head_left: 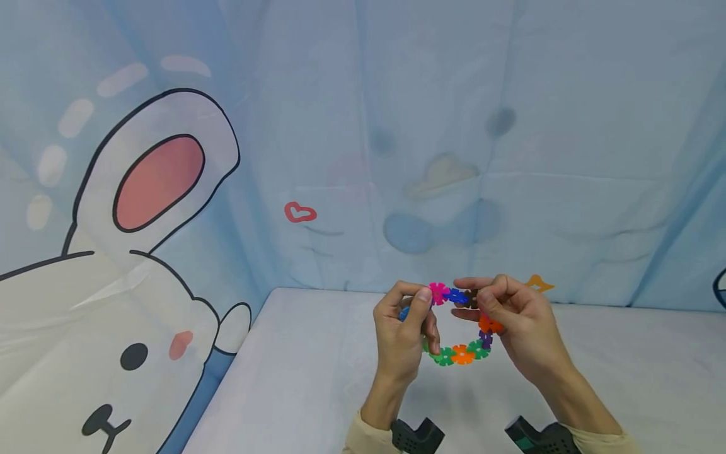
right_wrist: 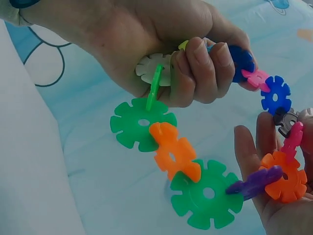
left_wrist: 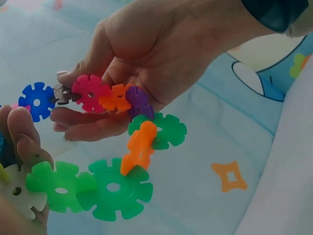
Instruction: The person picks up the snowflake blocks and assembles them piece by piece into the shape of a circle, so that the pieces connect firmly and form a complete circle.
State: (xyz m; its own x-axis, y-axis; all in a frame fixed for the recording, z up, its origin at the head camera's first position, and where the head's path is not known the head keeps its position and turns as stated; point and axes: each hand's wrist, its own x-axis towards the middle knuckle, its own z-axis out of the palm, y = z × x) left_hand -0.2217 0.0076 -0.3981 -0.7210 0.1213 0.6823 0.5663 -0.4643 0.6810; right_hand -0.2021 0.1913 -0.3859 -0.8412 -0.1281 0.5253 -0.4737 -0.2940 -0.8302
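Note:
A loop of slotted plastic snowflake discs (head_left: 462,354) hangs between both hands, above the white table. My left hand (head_left: 399,331) curls its fingers round one side, over a white disc (right_wrist: 152,69) and a dark blue disc (right_wrist: 241,63); a yellow piece there is mostly hidden. With thumb and fingers, my right hand (head_left: 524,328) pinches a dark brown disc (left_wrist: 63,94) between a blue disc (left_wrist: 37,101) and a pink disc (left_wrist: 91,93). An orange disc (right_wrist: 283,177) and a purple disc (right_wrist: 254,182) lie close to the right palm. Green discs (right_wrist: 207,194) and an orange one form the lower side.
The white table (head_left: 317,366) spreads under the hands. Behind it hangs a light blue cloth (head_left: 567,221) with printed clouds and a heart, and a large printed rabbit (head_left: 62,328) on the left. Dark wrist devices (head_left: 418,435) sit at both sleeves.

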